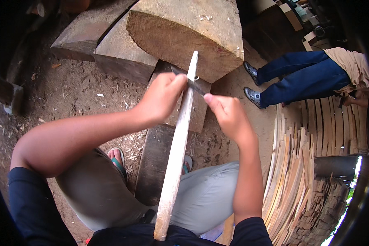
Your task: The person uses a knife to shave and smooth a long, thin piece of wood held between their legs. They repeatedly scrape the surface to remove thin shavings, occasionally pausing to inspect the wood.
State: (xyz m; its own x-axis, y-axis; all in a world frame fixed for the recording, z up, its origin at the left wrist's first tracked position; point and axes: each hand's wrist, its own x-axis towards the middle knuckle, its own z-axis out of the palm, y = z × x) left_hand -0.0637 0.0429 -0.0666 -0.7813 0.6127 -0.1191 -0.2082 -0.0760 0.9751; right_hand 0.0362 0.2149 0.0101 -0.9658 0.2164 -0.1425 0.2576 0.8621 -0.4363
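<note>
A long pale wooden stave (176, 158) runs from my waist up to a large cut block of wood (172, 45), its narrow tip meeting the block's face. Lying slantwise across the stave's upper part is a dark, narrow drawknife (197, 87). My left hand (162, 96) is closed round its left end, with the thumb near the stave. At the other end my right hand (229, 117) grips it, thumb pressed along the top. A small curl of shaving stands beside the blade. The fingers under both hands are mostly hidden.
More heavy timber blocks (123, 57) sit behind on the left. Shavings (131, 149) litter the dirt floor by my sandalled feet. To the right lie stacked wooden strips (289, 164). Another person in blue trousers (303, 74) stands at the upper right.
</note>
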